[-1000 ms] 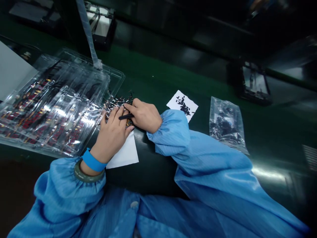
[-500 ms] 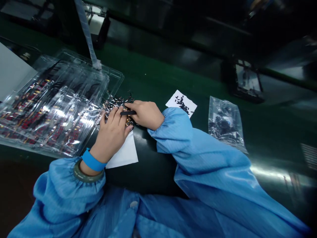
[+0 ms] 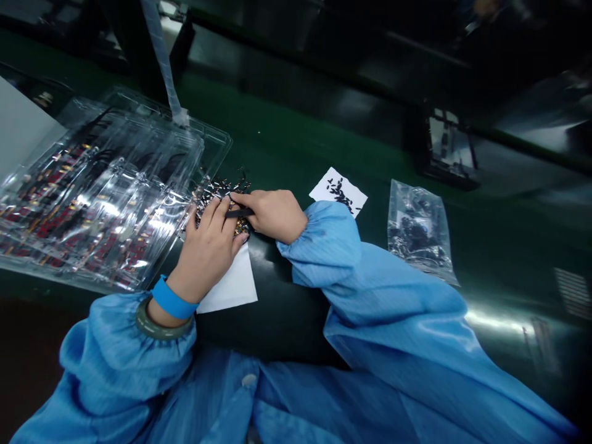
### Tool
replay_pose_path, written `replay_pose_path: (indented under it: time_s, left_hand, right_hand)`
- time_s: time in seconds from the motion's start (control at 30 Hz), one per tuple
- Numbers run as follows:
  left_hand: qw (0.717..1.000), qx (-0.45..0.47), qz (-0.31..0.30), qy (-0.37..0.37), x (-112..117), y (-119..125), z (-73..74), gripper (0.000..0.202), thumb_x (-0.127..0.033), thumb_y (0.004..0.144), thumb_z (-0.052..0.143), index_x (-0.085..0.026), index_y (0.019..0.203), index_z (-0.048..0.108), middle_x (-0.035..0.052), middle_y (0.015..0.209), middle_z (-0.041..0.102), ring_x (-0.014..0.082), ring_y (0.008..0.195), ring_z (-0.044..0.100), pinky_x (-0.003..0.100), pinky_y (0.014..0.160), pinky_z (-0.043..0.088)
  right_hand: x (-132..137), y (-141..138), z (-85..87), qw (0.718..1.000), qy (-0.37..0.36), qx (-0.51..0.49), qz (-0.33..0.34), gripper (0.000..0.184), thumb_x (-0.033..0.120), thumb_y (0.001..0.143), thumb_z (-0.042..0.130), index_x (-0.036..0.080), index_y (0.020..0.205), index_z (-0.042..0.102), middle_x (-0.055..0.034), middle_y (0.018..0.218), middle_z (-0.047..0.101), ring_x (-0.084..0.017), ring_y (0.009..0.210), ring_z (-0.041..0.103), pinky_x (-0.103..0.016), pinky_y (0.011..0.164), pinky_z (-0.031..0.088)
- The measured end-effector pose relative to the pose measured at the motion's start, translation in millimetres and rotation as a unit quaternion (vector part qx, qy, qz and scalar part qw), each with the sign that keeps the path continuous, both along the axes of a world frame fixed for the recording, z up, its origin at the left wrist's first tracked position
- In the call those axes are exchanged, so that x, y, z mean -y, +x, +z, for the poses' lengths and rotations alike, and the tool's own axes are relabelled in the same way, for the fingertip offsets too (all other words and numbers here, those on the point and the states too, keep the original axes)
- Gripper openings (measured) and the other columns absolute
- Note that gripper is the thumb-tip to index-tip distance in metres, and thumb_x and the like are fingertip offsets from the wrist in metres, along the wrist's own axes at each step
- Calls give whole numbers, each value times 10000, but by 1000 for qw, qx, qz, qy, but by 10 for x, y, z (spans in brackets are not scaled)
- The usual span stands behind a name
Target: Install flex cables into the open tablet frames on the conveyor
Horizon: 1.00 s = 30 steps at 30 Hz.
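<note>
At my far left, the clear plastic trays (image 3: 92, 209) lie overlapped, filled with small parts in red, black and gold, and their near corner comes right up beside my left fingers, so I would do well to work without nudging that edge. The blue band (image 3: 173, 300) sits round my left wrist. My left hand (image 3: 208, 246) lies palm down with its fingers reaching over the pile of small parts (image 3: 226, 186); whether the fingertips pinch a single piece or only press on the heap I cannot tell, since they hide what is beneath them. A light, steady press there should serve better than a hard one, because thin pieces like these look likely to tangle or bend. The pile is at the far end of the white paper (image 3: 235, 283), whose near part shows below my left thumb. Just right of those fingers is the slim black tool (image 3: 239, 213), closed in the grip of my right hand (image 3: 277, 213), with my index finger stretched out ahead toward the left fingertips. Small movements from the fingers, with the wrist low, should give the finest control at that meeting point. Farther right, beyond my forearm, a white slip (image 3: 322, 188) carries loose black pieces (image 3: 341, 192); my sleeve is close by it, so the elbow calls for care. Rightmost, a clear bag (image 3: 419, 228) holds more dark pieces, well apart from both hands.
</note>
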State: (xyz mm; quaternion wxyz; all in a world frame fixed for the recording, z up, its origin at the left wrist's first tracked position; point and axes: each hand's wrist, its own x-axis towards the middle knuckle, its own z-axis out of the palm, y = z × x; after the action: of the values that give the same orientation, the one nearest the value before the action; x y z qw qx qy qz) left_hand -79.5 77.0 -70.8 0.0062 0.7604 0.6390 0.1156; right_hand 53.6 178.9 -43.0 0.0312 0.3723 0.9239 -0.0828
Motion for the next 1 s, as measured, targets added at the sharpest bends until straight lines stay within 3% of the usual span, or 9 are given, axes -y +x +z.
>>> replay_pose_path:
  time_s: [0.13, 0.27, 0.5, 0.67, 0.73, 0.83, 1.0]
  left_hand:
    - [1000, 14, -1, -10, -1, -1, 11, 483, -368, 984, 368, -76, 1333, 530, 224, 1466, 464, 377, 1390, 383, 630, 1133, 249]
    - [1000, 5, -2, -4, -6, -3, -2, 509, -372, 990, 359, -62, 1370, 495, 219, 1480, 449, 373, 1396, 377, 618, 1142, 241]
    - [1000, -5, 0, 3, -7, -1, -12, 501, -367, 989, 368, -40, 1336, 521, 222, 1466, 466, 373, 1380, 398, 617, 1128, 268]
    - [1000, -2, -4, 5, -6, -5, -14, 493, -369, 987, 373, -55, 1333, 530, 221, 1467, 465, 371, 1385, 394, 618, 1136, 254]
    - [1000, 0, -5, 5, -5, -7, -10, 501, -370, 987, 373, -62, 1359, 508, 217, 1471, 462, 370, 1386, 393, 614, 1139, 249]
    - [1000, -1, -7, 8, -4, -12, -8, 523, -370, 992, 358, -59, 1400, 462, 212, 1477, 458, 368, 1386, 394, 610, 1138, 250]
    - [1000, 4, -8, 19, -8, -29, -28, 539, -382, 994, 344, -55, 1409, 448, 219, 1468, 464, 373, 1392, 387, 614, 1134, 243]
  right_hand:
    - [-81, 28, 17, 999, -35, -24, 0, 418, 272, 950, 434, 311, 1333, 598, -34, 1215, 708, -238, 1071, 662, -327, 781, 470]
    - [-107, 95, -17, 996, -51, -71, -7, 469, 214, 939, 435, 295, 1388, 546, -16, 1335, 643, -217, 1198, 609, -324, 887, 463]
    - [-9, 72, -4, 1000, -4, 4, 9, 433, 336, 982, 410, 293, 1390, 547, -82, 1127, 712, -236, 949, 681, -307, 671, 413]
    - [-20, 70, 50, 999, -18, -29, 5, 414, 299, 969, 422, 284, 1354, 572, -60, 1202, 696, -227, 1012, 663, -299, 721, 428]
    - [-44, 169, 126, 996, -20, -84, -36, 422, 244, 950, 434, 266, 1352, 562, -39, 1237, 685, -215, 1049, 654, -296, 777, 446]
    - [-99, 461, 292, 980, 13, -124, -153, 394, 214, 913, 468, 208, 1286, 595, -64, 1136, 713, -236, 976, 664, -323, 792, 456]
    - [-223, 1038, 398, 951, 50, -56, -300, 235, 305, 878, 536, 179, 996, 696, -99, 888, 716, -268, 812, 641, -335, 677, 427]
